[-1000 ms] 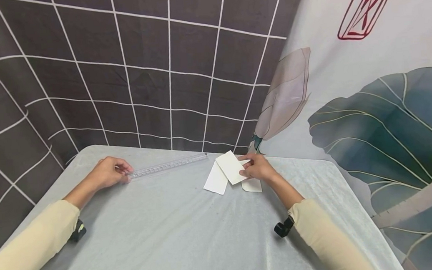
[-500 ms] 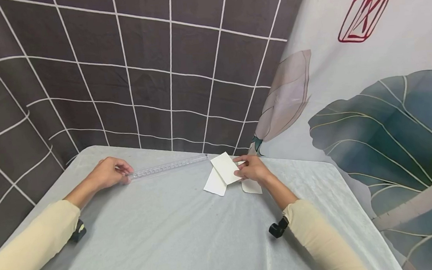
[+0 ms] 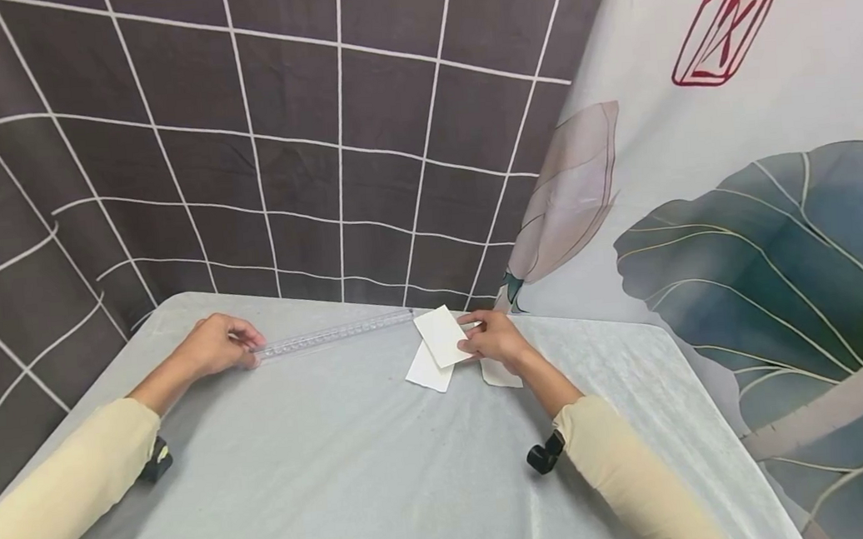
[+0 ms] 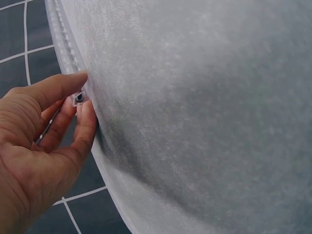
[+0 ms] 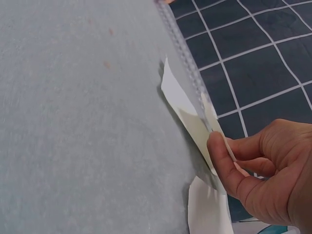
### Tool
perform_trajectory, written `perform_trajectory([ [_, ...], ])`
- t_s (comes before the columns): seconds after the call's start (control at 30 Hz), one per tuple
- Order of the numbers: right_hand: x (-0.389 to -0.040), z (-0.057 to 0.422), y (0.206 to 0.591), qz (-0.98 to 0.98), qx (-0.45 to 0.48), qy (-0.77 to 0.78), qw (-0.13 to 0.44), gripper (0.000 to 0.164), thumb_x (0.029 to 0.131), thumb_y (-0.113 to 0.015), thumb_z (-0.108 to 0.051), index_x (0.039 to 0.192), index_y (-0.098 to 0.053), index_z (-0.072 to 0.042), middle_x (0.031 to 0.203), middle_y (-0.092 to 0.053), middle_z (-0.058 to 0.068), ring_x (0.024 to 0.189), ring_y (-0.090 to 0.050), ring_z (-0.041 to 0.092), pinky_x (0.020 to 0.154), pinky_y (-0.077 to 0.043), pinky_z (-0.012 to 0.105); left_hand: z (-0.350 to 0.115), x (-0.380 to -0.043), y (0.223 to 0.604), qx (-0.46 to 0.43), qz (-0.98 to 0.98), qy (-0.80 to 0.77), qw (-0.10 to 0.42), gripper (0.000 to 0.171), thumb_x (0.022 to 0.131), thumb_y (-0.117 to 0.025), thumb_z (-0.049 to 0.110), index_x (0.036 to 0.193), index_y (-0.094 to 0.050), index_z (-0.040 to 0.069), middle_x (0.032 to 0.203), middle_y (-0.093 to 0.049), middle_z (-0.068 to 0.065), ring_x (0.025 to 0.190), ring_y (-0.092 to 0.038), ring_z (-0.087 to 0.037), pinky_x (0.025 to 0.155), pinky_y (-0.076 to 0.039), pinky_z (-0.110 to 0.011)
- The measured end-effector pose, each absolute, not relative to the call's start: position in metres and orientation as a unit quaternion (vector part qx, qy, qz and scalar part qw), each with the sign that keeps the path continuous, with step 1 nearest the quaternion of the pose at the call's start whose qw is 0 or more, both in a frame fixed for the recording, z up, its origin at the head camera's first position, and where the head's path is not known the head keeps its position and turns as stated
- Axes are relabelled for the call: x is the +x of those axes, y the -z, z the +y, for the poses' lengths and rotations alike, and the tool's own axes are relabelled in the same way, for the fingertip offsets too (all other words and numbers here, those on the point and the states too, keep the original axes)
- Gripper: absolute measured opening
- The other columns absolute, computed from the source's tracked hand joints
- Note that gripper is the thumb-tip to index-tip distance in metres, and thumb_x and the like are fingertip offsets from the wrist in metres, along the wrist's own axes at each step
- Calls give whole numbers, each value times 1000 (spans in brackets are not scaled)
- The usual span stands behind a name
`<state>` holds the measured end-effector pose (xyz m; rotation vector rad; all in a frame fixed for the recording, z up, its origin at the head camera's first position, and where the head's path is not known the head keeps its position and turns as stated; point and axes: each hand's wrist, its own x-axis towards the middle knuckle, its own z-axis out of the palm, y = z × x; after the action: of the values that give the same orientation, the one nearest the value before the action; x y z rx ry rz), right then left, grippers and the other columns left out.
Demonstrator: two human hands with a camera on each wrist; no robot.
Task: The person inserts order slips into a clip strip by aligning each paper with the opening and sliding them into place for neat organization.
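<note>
- A dark gridded cloth [image 3: 298, 187] hangs at 12 o'clock of the table [image 3: 386, 473], and a pale leaf-patterned cloth [image 3: 664, 161] at 2 o'clock.
- The table wears a light grey cover.
- The left hand [image 3: 215, 346] is at the 9 o'clock end of 1 clear plastic strip [image 3: 334, 335], its thumb and fingertips pinching that end.
- The strip lies along the table's far side, at 9 o'clock from the held card [image 3: 439, 336]; its other end is just beside that card.
- The right hand [image 3: 498, 340] pinches the held card's 3 o'clock edge between thumb and fingers; the card is tilted in the right wrist view.
- A second card [image 3: 427, 373] shows at 7 o'clock, partly covered by the held 1; I cannot tell whether they touch.
- A third card [image 3: 502, 375] lies at 4 o'clock, partly hidden by the right hand.
- Both sleeves [image 3: 641, 472] are cream, with 1 small black camera [image 3: 544, 457] at each wrist.
</note>
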<state>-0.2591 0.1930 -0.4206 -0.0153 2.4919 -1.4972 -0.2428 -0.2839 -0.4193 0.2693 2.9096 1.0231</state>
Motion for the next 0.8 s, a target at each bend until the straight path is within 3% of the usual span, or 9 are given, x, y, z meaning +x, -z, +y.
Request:
perform_trajectory([
  [0.3, -261, 183, 423, 841, 10, 529, 114, 53, 95, -75, 10, 148, -65, 10, 117, -72, 22, 89, -71, 17, 80, -69, 30, -284, -244, 420, 85, 941, -325, 29, 27, 75, -92, 1, 101, -84, -1, 91, -82, -10, 83, -68, -13, 76, -51, -29],
  [0.8, -264, 172, 422, 808, 22, 570, 146, 55, 97, -70, 14, 151, -60, 13, 134, -61, 30, 93, -69, 21, 80, -69, 29, -285, -244, 419, 88, 940, -329, 34, 28, 75, -92, 0, 102, -84, -2, 91, -82, -9, 83, -68, -13, 77, -53, -31],
])
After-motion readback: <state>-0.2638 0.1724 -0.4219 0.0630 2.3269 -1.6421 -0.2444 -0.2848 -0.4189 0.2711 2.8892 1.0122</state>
